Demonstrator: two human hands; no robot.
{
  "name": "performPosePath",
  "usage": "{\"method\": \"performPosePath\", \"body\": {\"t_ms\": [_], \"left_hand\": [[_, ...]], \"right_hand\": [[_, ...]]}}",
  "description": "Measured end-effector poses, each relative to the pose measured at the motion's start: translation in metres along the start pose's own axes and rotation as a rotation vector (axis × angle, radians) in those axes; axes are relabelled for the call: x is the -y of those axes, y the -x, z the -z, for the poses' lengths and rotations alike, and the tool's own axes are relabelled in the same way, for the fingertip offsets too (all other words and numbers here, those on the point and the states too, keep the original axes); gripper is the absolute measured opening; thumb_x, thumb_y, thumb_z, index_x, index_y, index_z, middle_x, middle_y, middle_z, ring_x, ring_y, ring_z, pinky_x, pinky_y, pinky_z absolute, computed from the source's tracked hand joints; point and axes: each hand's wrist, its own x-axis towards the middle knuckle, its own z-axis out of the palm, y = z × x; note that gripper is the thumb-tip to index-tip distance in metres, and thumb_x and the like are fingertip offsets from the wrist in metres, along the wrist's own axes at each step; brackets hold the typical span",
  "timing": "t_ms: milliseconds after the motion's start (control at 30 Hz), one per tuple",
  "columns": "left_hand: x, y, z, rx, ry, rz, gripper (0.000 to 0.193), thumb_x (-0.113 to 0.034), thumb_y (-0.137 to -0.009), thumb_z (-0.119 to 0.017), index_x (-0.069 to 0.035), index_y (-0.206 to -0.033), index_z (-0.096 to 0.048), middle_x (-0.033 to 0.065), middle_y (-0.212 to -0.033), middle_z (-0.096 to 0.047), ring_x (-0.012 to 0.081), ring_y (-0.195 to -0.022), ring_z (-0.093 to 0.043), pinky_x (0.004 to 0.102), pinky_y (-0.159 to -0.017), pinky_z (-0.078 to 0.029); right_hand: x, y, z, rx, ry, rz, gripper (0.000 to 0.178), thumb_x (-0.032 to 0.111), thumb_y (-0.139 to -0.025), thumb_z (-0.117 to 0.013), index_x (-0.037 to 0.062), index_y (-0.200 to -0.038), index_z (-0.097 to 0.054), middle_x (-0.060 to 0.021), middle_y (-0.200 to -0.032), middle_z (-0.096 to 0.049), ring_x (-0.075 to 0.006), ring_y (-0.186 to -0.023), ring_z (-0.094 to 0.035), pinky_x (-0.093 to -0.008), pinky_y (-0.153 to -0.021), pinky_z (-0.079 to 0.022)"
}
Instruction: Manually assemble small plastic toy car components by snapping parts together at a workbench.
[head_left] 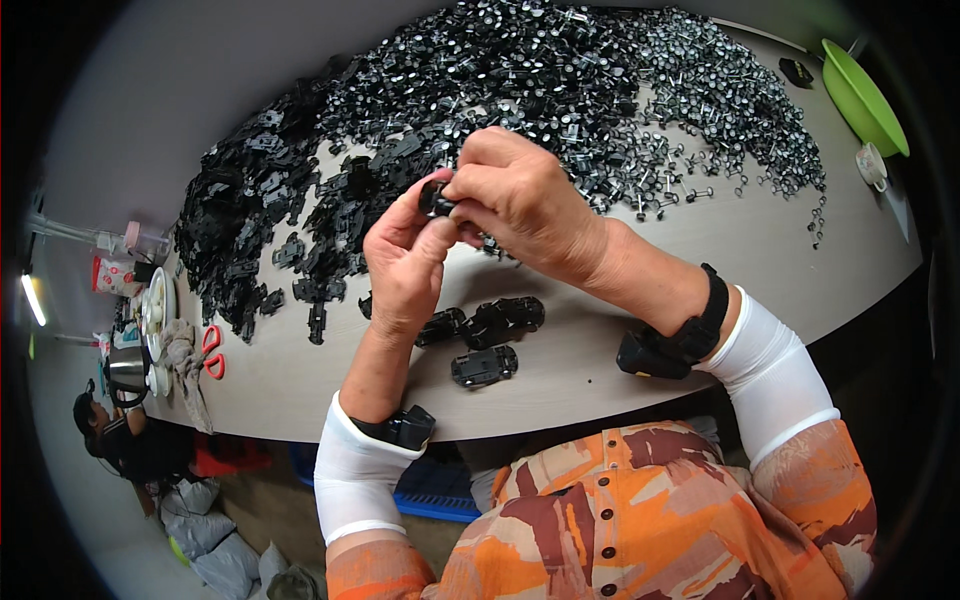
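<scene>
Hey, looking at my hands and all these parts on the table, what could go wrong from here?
The black piece, held at the fingertips of the left hand and right hand, could slip and be hard to spot among the black parts nearby. The toy cars lie near the left wrist, which might nudge them. The wheel axles are heaped loose, so a bump could scatter some.

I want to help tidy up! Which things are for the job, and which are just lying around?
Seem part of the job:
- dark piece, held between left hand and right hand
- black car-shaped pieces
- heaped black parts
- shiny wheel parts

Seem just lying about:
- red scissors
- green bowl
- mug
- kettle
</scene>
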Motion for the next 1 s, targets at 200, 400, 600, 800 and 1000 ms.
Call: {"method": "performPosePath", "body": {"t_ms": [200,400,600,800,1000], "left_hand": [[0.0,0.001,0.006,-0.163,-0.014,0.126,0.02,-0.005,-0.09,-0.055,0.005,-0.107,-0.055,0.0111,-0.089,-0.063,0.0172,-0.069,-0.063,0.0256,-0.057,-0.05],[0.002,-0.002,0.022,-0.19,-0.021,0.114,0.02,-0.007,-0.091,-0.055,0.004,-0.107,-0.055,0.0112,-0.083,-0.063,0.0169,-0.066,-0.062,0.0236,-0.055,-0.049],[0.006,-0.002,0.017,-0.243,0.021,0.162,0.016,-0.007,-0.089,-0.057,0.001,-0.103,-0.054,0.0123,-0.087,-0.065,0.0223,-0.072,-0.067,0.0256,-0.059,-0.056],[0.011,-0.005,0.025,-0.226,0.026,0.198,0.014,-0.004,-0.087,-0.06,-0.001,-0.099,-0.054,0.0081,-0.085,-0.063,0.0176,-0.069,-0.064,0.0238,-0.056,-0.052],[0.007,-0.001,0.015,-0.259,0.134,0.264,0.013,-0.002,-0.083,-0.063,-0.002,-0.094,-0.055,0.0059,-0.076,-0.059,0.0167,-0.064,-0.061,0.0221,-0.052,-0.046]], "right_hand": [[-0.003,0.0,0.026,0.097,0.024,-0.05,0.037,0.002,-0.065,-0.072,0.0016,-0.098,-0.057,-0.0122,-0.085,-0.054,-0.0274,-0.078,-0.057,-0.0352,-0.065,-0.049],[-0.034,0.039,0.111,0.617,0.332,-0.531,0.005,0.004,-0.073,-0.067,0.0019,-0.077,-0.066,-0.0126,-0.079,-0.064,-0.0288,-0.075,-0.064,-0.0378,-0.069,-0.052],[-0.036,0.057,0.121,0.572,0.487,-0.463,0.005,0.005,-0.074,-0.066,0.0025,-0.079,-0.066,-0.0119,-0.081,-0.064,-0.0275,-0.079,-0.063,-0.0383,-0.071,-0.052],[-0.029,0.073,0.119,0.561,0.518,-0.414,0.006,0.008,-0.074,-0.069,0.0044,-0.078,-0.065,-0.0089,-0.079,-0.061,-0.0254,-0.073,-0.061,-0.0355,-0.065,-0.051],[-0.032,0.075,0.112,0.454,0.576,-0.315,0.005,0.005,-0.074,-0.068,0.0047,-0.075,-0.063,-0.008,-0.079,-0.057,-0.0265,-0.071,-0.059,-0.0359,-0.065,-0.05]]}}
